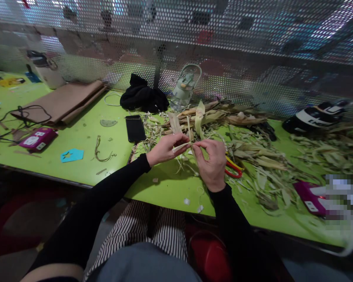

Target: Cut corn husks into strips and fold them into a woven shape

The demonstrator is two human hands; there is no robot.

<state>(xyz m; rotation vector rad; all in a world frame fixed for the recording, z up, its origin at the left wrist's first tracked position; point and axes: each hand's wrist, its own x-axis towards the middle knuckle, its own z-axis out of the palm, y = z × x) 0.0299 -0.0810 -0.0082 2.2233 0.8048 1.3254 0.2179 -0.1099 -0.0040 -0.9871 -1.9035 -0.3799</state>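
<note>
Above the green table, my left hand [169, 149] and my right hand [211, 162] meet, fingertips pinched close together. Between them is a pale piece made of corn husk strips [189, 129]; one strip stands upright and another sticks out across my left fingers. A broader, curled husk leaf [199, 119] rises just behind the fingertips. Scissors with red and yellow handles [233, 169] lie beside my right hand, partly covered by it. Loose husks [253, 154] spread to the right of my hands, with a heap of longer dried leaves [220, 113] behind.
A black phone [135, 128] lies left of my hands. Behind stand a black cloth bundle [142, 96] and a pale green bottle [184, 90]. Magenta boxes [38, 140] sit on both sides. A dark bottle [313, 117] lies right. A perforated metal screen [91, 58] closes the back.
</note>
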